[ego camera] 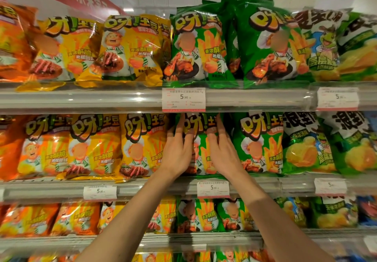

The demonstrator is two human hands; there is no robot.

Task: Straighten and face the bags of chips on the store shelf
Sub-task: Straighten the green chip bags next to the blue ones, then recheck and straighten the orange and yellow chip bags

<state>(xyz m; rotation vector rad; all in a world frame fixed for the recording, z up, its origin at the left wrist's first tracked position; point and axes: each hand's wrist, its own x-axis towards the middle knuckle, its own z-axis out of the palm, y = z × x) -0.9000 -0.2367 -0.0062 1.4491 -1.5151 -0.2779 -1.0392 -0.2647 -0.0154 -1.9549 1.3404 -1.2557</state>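
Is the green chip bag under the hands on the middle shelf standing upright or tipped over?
Upright. The green chip bag stands with its logo at the top, facing out; the left hand and right hand lie flat on it.

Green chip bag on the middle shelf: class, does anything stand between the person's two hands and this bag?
Nothing visible does. The left hand and right hand already lie flat on the front of the green chip bag, fingers spread near its top, just under the shelf rail above.

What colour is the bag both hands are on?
Green bag, under the left hand and right hand; head view.
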